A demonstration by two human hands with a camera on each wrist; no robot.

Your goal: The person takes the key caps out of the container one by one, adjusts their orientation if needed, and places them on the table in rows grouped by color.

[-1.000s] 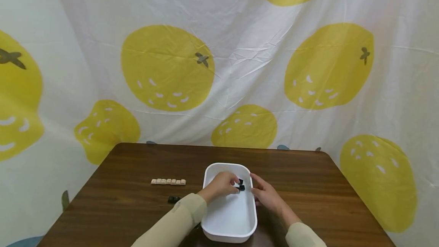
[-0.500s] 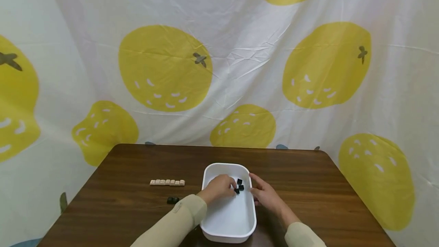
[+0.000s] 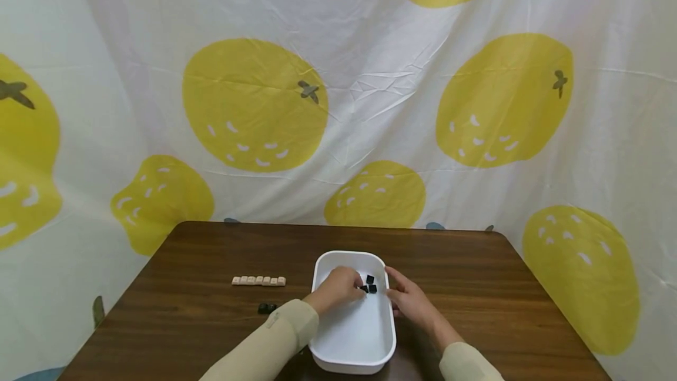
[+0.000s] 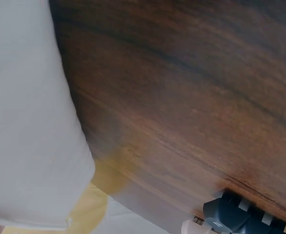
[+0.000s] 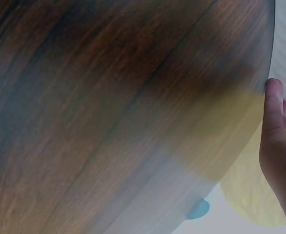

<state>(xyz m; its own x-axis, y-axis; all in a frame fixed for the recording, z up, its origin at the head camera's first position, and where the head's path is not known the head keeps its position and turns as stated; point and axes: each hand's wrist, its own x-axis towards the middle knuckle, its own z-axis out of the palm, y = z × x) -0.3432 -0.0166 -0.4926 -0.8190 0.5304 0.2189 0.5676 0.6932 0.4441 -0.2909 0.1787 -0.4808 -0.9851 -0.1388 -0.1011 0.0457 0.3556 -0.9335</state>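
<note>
A white rectangular tray stands on the table. My left hand reaches into its far half, fingertips pinching a small black keycap that is partly hidden by the fingers. Beside it on the tray floor lie two more black keycaps, one farther back and one to the right. My right hand rests against the tray's right outer wall, thumb and fingers fairly straight; in the right wrist view this hand shows at the edge beside the white wall.
Left of the tray, a row of several cream keycaps lies on the brown wooden table. Black keycaps sit nearer, beside the left sleeve; the left wrist view shows them close up. A lemon-print curtain hangs behind the table.
The left fingers have shifted the pinched keycap slightly away from me, toward the two others. The tray and my right hand have stayed in place.
</note>
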